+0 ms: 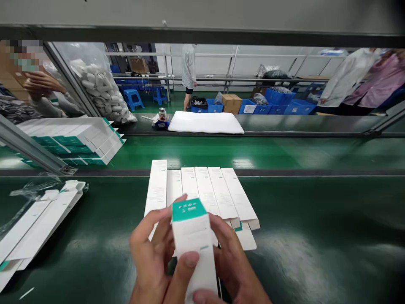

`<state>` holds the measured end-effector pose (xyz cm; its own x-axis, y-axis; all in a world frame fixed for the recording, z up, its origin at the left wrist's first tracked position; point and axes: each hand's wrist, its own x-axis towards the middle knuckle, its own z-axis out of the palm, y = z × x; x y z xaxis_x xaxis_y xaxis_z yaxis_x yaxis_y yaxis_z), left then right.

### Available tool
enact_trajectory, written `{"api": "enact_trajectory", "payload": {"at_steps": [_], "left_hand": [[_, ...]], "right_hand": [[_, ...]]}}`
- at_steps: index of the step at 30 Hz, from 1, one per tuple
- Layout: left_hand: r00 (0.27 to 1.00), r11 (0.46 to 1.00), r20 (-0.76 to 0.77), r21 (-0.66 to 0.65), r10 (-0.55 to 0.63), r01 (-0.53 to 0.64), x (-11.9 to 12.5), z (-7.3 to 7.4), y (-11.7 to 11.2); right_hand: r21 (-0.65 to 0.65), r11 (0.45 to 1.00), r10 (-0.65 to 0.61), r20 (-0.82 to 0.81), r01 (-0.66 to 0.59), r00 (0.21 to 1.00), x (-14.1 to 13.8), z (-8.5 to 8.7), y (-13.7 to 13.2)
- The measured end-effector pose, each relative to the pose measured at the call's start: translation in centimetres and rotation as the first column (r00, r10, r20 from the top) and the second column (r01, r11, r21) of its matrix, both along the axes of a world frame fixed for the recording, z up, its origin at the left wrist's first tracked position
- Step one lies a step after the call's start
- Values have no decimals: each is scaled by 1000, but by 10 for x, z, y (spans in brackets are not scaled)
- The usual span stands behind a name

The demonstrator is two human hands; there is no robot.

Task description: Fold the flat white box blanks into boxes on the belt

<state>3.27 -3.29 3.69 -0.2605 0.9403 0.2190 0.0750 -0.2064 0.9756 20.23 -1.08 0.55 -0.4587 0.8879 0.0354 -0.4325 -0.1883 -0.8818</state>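
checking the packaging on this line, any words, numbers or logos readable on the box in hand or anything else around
Nothing here can be read for certain.
Teal end of the white box, held in the left hand and right hand: small white marks, too small to read.
Flat white cartons: faint marks, too small to read.
Paper label on the blue crate: too blurred to read.

I can't make out a single word from my feed: the tiny white print on the teal end panel (189,210) of the white cardboard carton (191,236) is too blurred, as is the white label (249,109) on the blue plastic crate (262,109).
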Motion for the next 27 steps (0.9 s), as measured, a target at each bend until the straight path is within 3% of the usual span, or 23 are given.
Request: {"api": "enact_trajectory", "payload": {"at_steps": [1,3,5,7,8,10,13,15,17,18,19,20,21,24,27], "left_hand": [[999,997,-28,68,25,-23,-7,4,4],[992,975,-43,190,120,-110,-25,7,17],[961,931,18,244,275,-271,-46,5,34],[928,909,86,187,363,-373,-63,-4,53],[927,933,145,53,345,-356,-68,-9,61],[957,967,171,-138,236,-214,-74,-21,70],[971,969,167,-207,171,-135,-81,-34,71],[966,970,183,-190,184,-149,-90,-42,70],[950,962,231,-225,210,-158,-102,-54,73],[940,952,260,-266,220,-149,-107,-61,76],[930,943,293,-309,222,-128,-109,-68,79],[921,934,327,-344,211,-92,-109,-76,83],[915,929,355,-366,190,-50,-107,-82,85],[918,937,382,-347,104,38,-89,-93,90],[924,951,378,-303,57,65,-72,-94,89]], "right_hand": [[18,995,-100,19,100,995,-2,1,7],[63,935,-353,116,348,928,-6,4,28],[106,889,-458,220,446,861,-14,8,53],[128,926,-377,292,355,879,-26,9,73],[124,951,-309,327,283,893,-32,7,80],[99,978,-210,394,186,895,-39,3,85],[141,956,-292,441,256,849,-16,-4,85],[249,871,-491,440,423,752,23,-9,88],[321,709,-700,424,628,574,69,-20,94],[299,622,-770,404,724,494,89,-28,96],[254,579,-792,401,775,460,104,-38,98],[196,570,-788,404,798,464,113,-49,99],[135,586,-767,410,799,494,115,-59,98],[-14,706,-649,387,708,655,96,-84,86],[-120,805,-542,249,581,803,69,-93,71]]}}
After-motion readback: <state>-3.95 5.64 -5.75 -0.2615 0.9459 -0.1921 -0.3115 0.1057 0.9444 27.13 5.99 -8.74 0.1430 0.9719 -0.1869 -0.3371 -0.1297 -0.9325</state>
